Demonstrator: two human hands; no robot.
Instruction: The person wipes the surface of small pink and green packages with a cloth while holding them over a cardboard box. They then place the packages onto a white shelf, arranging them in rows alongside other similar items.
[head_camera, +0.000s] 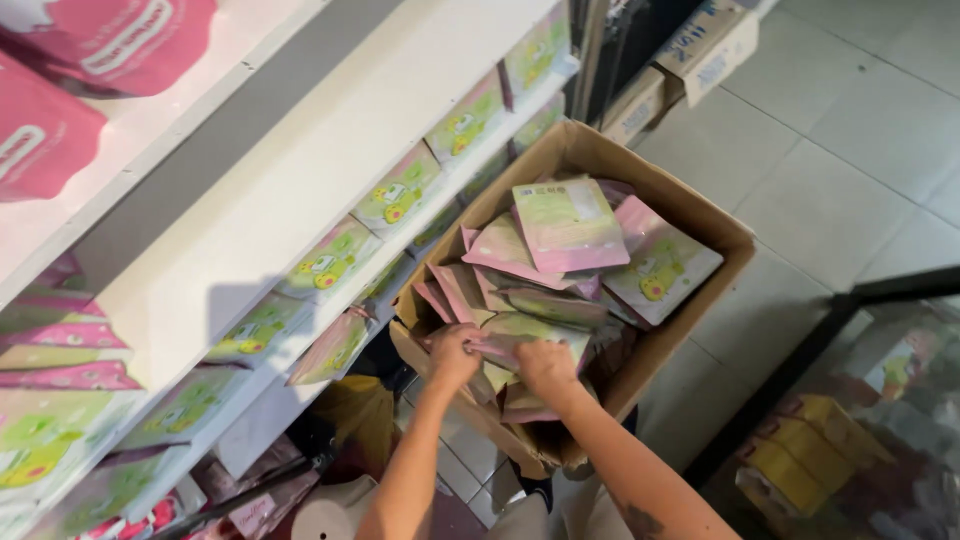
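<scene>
Hands both inside the open brown cardboard box (640, 190). Left hand (452, 355) and right hand (545, 366) have fingers closed on the pink-and-green flat pouches (520, 338), which lie directly between them.

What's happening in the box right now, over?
Both hands, left and right, gripping pouches in the box. More pouches piled above. Shelf alongside, nothing blocking.

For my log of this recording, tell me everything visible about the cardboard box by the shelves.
The cardboard box is brown, plain corrugated board, open at the top with flaps folded outward. It stands on the pale tiled floor against the white shelving, and is piled with flat pink and green pouches lying loosely. The left hand and right hand reach into its near end, gripping pouches.
</scene>
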